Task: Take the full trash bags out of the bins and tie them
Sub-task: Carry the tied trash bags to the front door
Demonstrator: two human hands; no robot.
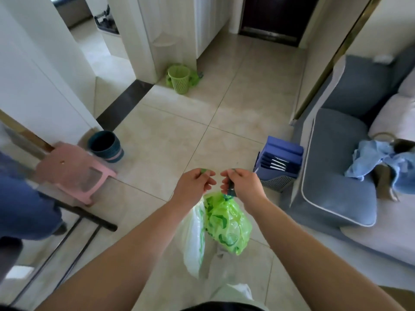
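Observation:
A full green trash bag [226,223] hangs in the air below my two hands, with a white bag [194,239] hanging beside it on the left. My left hand [194,185] pinches one green end of the bag's top. My right hand [242,184] pinches the other end, and a dark knotted part of the bag shows under its fingers. The hands are close together, almost touching. A green perforated bin [179,79] stands far ahead by the white cabinet. A dark blue bin [105,146] stands at the left by the wall.
A pink plastic stool [74,171] sits at the left by the blue bin. A person's leg in blue trousers [24,205] is at the far left. A blue organiser with folders [278,162] stands beside the grey sofa [336,167] at the right. Tiled floor lies ahead.

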